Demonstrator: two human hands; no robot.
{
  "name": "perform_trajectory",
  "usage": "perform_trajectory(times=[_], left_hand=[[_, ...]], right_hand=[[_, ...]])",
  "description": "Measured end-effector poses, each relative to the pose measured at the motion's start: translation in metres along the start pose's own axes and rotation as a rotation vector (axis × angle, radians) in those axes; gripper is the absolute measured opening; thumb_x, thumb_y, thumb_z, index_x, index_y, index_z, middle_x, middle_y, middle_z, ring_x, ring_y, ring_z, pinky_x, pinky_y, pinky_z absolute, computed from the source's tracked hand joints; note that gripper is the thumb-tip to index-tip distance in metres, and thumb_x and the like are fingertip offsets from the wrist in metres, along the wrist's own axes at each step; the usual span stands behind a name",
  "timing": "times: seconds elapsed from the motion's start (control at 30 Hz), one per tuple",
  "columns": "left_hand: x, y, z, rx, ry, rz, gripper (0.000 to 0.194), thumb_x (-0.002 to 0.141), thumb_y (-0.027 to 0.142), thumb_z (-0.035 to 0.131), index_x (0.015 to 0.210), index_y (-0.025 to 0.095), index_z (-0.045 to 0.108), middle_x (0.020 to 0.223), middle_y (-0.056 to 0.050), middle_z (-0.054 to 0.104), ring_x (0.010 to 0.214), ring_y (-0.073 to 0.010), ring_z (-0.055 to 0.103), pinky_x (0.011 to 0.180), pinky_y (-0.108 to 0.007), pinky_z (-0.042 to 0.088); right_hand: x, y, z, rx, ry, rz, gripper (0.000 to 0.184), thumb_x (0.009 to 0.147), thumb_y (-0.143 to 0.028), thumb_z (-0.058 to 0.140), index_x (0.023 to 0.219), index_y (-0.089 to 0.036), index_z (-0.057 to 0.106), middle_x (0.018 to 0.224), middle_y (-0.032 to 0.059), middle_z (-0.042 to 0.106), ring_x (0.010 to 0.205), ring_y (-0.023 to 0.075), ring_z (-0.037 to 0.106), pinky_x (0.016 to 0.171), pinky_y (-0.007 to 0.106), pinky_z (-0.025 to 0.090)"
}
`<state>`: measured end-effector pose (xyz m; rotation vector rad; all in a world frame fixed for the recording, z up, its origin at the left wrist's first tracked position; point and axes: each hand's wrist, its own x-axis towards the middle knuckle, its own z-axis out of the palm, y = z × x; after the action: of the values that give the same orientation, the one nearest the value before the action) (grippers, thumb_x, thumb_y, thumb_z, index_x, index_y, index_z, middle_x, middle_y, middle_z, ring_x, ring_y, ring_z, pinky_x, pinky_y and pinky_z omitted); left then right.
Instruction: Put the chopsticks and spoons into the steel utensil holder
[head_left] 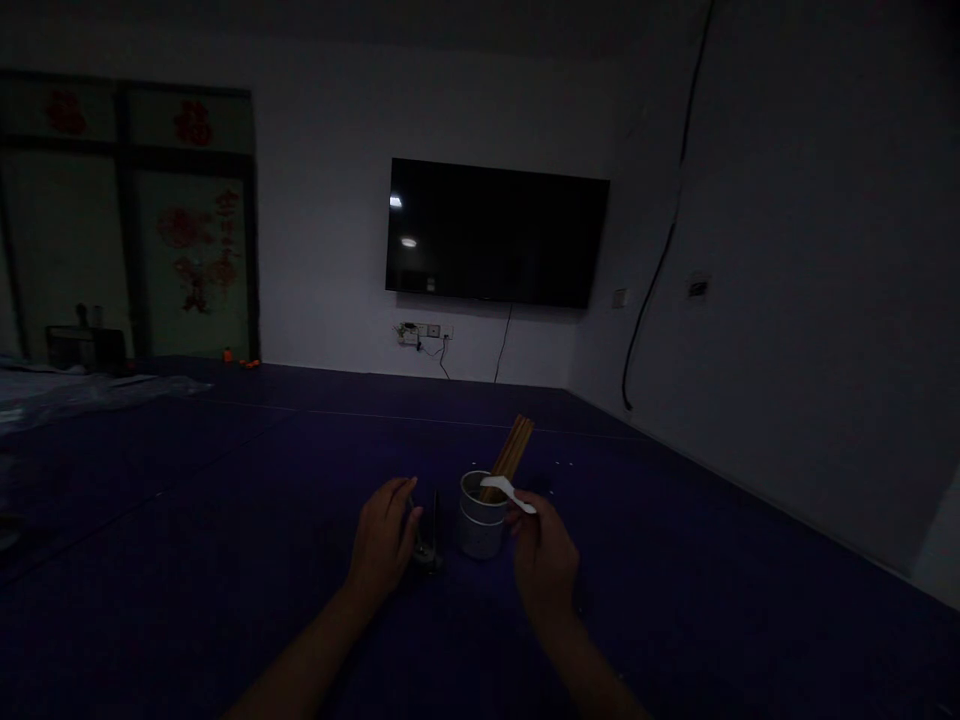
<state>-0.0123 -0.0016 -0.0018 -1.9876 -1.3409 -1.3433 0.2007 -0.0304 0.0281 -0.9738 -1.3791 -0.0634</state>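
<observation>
A grey metal cylindrical cup (481, 530) stands upright on the dark blue-purple floor. A bundle of wooden chopsticks (514, 445) leans out of it toward the upper right. In my right hand (546, 555) is a white spoon (510, 492), pinched by the handle, with its other end over the cup's rim. My left hand (384, 535) is left of the cup, thumb and fingers apart. Close beside its thumb is a small dark object (427, 556) with a thin upright part; its kind is too dark to make out. Whether the hand touches it I cannot tell.
Small white bits (562, 463) lie on the floor beyond the cup. Crumpled clear plastic sheeting (90, 392) spreads at the far left, near small orange items (228, 355). A black television (498, 235) hangs on the back wall; a dark cable (660, 270) runs down the right wall.
</observation>
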Motion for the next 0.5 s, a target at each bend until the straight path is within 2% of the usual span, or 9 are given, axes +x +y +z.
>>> perform_trajectory(times=[0.17,0.5], left_hand=[[0.0,-0.001,0.0,-0.072,-0.037,-0.062,0.037,0.091,0.035,0.036,0.12,0.02,0.054,0.116,-0.009,0.057,0.109,-0.0209,0.053,0.091,-0.04,0.047],[0.0,-0.004,0.001,-0.129,-0.072,-0.088,0.035,0.091,0.036,0.035,0.114,0.02,0.056,0.112,-0.009,0.059,0.106,-0.0206,0.055,0.09,-0.04,0.047]], right_hand=[[0.005,0.01,0.004,0.08,-0.065,0.174,0.037,0.089,-0.045,0.036,0.098,-0.017,0.059,0.072,0.0048,0.065,0.062,0.0177,0.06,0.059,0.029,0.045],[0.003,0.02,0.014,0.304,-0.003,0.386,0.032,0.084,-0.045,0.046,0.098,-0.017,0.056,0.073,0.0035,0.062,0.058,0.0157,0.055,0.051,0.026,0.041]])
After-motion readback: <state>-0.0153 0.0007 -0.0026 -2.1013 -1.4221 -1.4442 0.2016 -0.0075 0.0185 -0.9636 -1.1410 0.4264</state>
